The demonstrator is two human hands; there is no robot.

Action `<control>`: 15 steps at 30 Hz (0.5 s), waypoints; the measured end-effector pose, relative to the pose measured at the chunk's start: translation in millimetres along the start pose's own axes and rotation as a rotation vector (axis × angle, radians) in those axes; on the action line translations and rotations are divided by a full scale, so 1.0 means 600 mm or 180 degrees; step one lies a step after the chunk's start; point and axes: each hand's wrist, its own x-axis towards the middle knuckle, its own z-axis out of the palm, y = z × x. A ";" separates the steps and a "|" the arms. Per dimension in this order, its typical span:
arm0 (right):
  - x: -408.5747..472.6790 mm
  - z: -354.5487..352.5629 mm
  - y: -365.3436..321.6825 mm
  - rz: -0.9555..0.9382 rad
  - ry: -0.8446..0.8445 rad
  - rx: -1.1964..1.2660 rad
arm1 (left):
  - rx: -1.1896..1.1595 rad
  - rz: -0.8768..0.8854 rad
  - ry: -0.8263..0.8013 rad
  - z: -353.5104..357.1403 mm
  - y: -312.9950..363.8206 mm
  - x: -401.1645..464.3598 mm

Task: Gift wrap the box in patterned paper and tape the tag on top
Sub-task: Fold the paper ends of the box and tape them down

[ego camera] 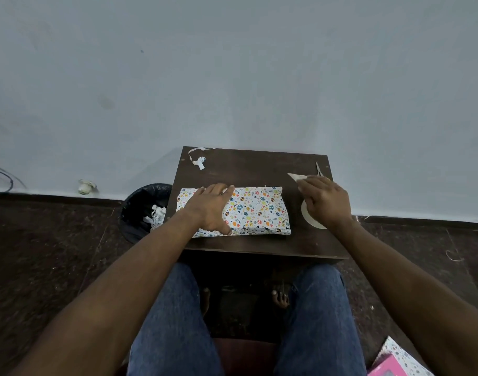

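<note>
So the box [248, 210] is already covered in the patterned paper, little colourful balls and hearts on white, and it's lying flat in the middle of the small dark desk [259, 169], right at the centre of the frame. The left hand [210, 207] is laid on its left half with the fingers stretched out flat, thumb down by the near edge, basically pinning the parcel so it doesn't slide. The right hand [327, 202] is off to the right of the box, fingers curled around a roll of tape [311, 218] that sits on the desk, and a pale strip [294, 177] sticks out past the fingertips toward the upper left, looks like the tape end being pulled, though I can't say for sure. Small scissors [318, 169] lie just behind that hand. At the desk's far left corner there's a curl of paper offcut [199, 158], and a black bin [142, 210] with scraps stands on the floor left of the desk. My guess is we're at the taping stage: next thing needed is a cut length of tape and something to stick it on, and I honestly can't spot a clear tag anywhere.
</note>
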 end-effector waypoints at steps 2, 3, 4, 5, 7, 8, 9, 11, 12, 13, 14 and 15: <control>0.019 0.016 0.002 0.0106 -0.0193 -0.0003 | -0.0002 -0.0008 0.0006 0.001 -0.001 0.001; 0.026 0.024 0.003 0.0190 -0.0356 -0.0046 | -0.0001 -0.0010 0.0006 0.001 -0.001 0.001; 0.034 0.029 0.002 0.0267 -0.0574 -0.0109 | 0.0001 -0.0012 0.0005 0.001 -0.001 0.002; 0.039 0.034 0.001 0.0303 -0.0799 -0.0174 | 0.0003 -0.0012 0.0004 0.002 -0.001 0.002; 0.047 0.041 -0.004 0.0280 -0.1252 -0.0229 | 0.0006 -0.0017 -0.0005 0.004 -0.001 0.004; 0.049 0.044 -0.007 0.0252 -0.1501 -0.0251 | 0.0007 -0.0021 -0.0008 0.004 -0.002 0.003; 0.050 0.048 -0.009 0.0241 -0.1734 -0.0296 | 0.0006 -0.0027 -0.0012 0.005 -0.002 0.003; 0.049 0.053 -0.013 0.0270 -0.2083 -0.0389 | 0.0009 -0.0028 -0.0012 0.005 -0.002 0.003; 0.046 0.056 -0.014 0.0276 -0.2214 -0.0405 | 0.0016 -0.0025 -0.0008 0.005 -0.001 0.003; 0.041 0.058 -0.014 0.0261 -0.2334 -0.0404 | 0.0013 -0.0027 -0.0006 0.004 -0.001 0.003; 0.038 0.059 -0.013 0.0256 -0.2450 -0.0396 | 0.0000 -0.0031 -0.0009 0.003 -0.001 0.003; 0.034 0.059 -0.010 0.0267 -0.2516 -0.0378 | -0.0014 -0.0035 -0.0011 0.003 0.000 0.003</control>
